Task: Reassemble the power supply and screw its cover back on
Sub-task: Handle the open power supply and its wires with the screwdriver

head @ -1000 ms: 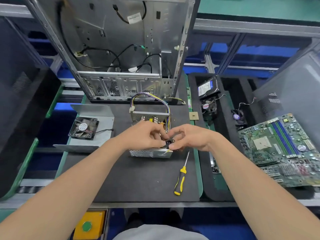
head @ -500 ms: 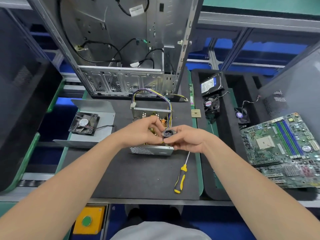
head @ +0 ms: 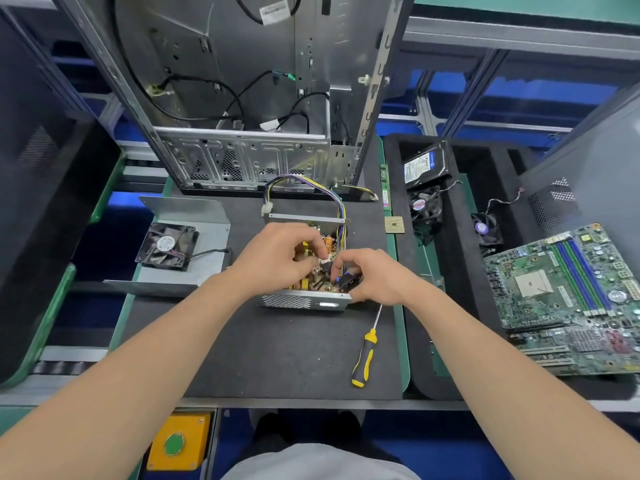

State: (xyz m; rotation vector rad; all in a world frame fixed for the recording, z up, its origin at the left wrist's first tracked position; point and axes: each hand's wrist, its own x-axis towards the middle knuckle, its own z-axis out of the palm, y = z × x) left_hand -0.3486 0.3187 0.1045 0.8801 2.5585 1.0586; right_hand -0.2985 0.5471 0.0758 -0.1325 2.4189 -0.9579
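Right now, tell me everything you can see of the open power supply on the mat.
The power supply is a metal box with its cover off, flat on the mat. Its near wall is perforated; inside sits a board with yellow and coppery parts. Coloured wires arch from its back. The left hand reaches inside; the right hand holds a black socket at its near right corner.

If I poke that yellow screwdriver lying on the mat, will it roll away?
The screwdriver looks round-handled, so it could roll a bit sideways. The dark mat looks soft and grippy, so it probably stops soon. Its thin metal shaft looks stiff, not bendy.
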